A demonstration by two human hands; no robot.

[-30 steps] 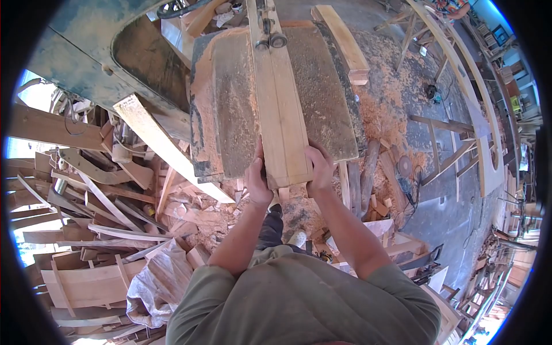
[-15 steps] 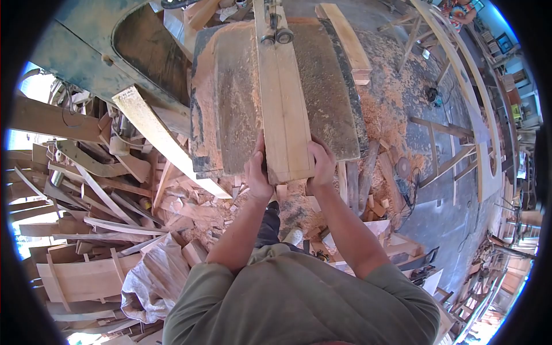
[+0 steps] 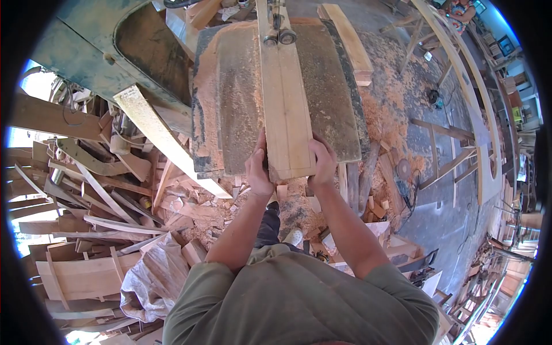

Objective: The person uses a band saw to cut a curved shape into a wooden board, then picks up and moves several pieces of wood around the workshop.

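**Both hands hold the near end of a long board on the saw table**

Head view: the board [image 3: 284, 103] lies on the dusty tabletop [image 3: 233, 109] of a band saw. Its long axis runs from 6 o'clock, where the hands are, to 12 o'clock, where the blade guide [image 3: 279, 35] with two round rollers stands over it. A thin line goes along the length of the board, a little left of its middle, in line with the guide.

The left hand [image 3: 257, 171] presses on the left edge of the near end, and the right hand [image 3: 322, 164] presses on the right edge. The fingers of both hands are closed around the board end, with the thumbs on the top face. The two hands are at almost the same level, so no hand is clearly nearer to the guide; the board stretches away from the fingers straight toward 12 o'clock. The near end sticks out a little over the tabletop edge.

Thick sawdust [image 3: 210, 75] covers the left part of the tabletop. At 1 o'clock a shorter plank [image 3: 345, 37] rests on the far right corner of the tabletop, well apart from the hands. At 9 o'clock a big pile of wood offcuts [image 3: 98, 195] lies on the floor. At 3 o'clock a long curved wooden piece [image 3: 483, 109] lies on trestles. At the top right another person [image 3: 457, 8] is partly visible, far away.
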